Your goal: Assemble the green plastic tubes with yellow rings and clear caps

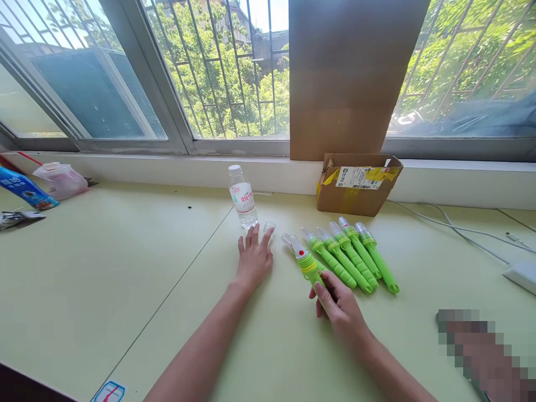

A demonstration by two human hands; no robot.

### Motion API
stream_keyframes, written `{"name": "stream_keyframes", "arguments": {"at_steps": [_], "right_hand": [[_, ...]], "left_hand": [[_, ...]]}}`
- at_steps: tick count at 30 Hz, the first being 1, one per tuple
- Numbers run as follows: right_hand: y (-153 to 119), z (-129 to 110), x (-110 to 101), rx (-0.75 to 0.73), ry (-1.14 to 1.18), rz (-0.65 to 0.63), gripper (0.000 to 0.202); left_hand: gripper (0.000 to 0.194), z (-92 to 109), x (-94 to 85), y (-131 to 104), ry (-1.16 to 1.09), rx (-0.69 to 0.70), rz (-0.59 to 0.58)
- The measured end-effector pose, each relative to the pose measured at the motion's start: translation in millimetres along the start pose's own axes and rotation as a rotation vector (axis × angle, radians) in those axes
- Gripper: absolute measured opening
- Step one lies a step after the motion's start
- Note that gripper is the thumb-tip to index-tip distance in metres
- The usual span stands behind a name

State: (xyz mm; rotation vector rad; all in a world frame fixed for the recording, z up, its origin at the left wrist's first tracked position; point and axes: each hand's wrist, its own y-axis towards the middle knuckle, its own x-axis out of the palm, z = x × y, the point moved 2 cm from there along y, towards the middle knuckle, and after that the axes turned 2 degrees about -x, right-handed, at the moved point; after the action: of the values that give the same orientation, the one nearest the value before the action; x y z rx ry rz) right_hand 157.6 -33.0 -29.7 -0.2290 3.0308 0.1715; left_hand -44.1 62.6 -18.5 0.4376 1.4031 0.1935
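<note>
My right hand [339, 304] is wrapped around the lower part of a green stick [309, 263] with a clear tip, yellow rings and a red dot, held tilted above the table. Several similar green sticks [355, 257] lie side by side just beyond it, their clear ends pointing away from me. My left hand [255, 259] rests with fingers spread near the base of a clear water bottle [243, 200] with a white cap. By its fingertips sits a small clear round piece [269, 226]; whether a finger touches it I cannot tell.
An open cardboard box [355, 192] stands against the wall under the window. Cables [456, 226] run to a white block [521, 276] at the right. A pink plastic bag [62, 181] and a blue packet [27, 187] lie at the far left. A pixelated object [481, 352] is at lower right.
</note>
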Motion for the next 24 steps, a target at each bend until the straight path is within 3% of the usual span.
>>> {"name": "stream_keyframes", "arguments": {"at_steps": [2,7,11,14,17,19,24], "right_hand": [[-0.1,-0.6,0.1,-0.005,-0.001,0.000,0.032],[0.4,-2.4,0.2,-0.009,-0.005,-0.001,0.030],[0.5,-2.8,-0.2,-0.007,-0.016,-0.002,0.031],[-0.2,-3.7,-0.5,0.009,-0.022,0.007,0.032],[-0.3,-5.5,-0.2,0.015,-0.049,0.005,0.031],[0.2,-6.4,0.0,0.006,-0.079,0.004,0.031],[0.9,-7.5,0.4,-0.053,-0.179,-0.007,0.028]], "left_hand": [[0.057,-1.9,2.9,-0.5,0.009,-0.006,-0.037],[0.034,-3.1,2.4,0.0,0.006,-0.051,-0.080],[0.031,-0.7,-6.5,3.0,-0.020,-0.072,0.011],[0.033,2.5,-18.0,1.8,-0.127,-0.063,0.149],[0.028,4.6,-31.7,-4.3,-0.423,-0.108,0.329],[0.027,4.6,-37.2,-7.7,-0.714,-0.190,0.377],[0.032,3.3,-32.2,-3.8,-1.443,-0.428,0.269]]}}
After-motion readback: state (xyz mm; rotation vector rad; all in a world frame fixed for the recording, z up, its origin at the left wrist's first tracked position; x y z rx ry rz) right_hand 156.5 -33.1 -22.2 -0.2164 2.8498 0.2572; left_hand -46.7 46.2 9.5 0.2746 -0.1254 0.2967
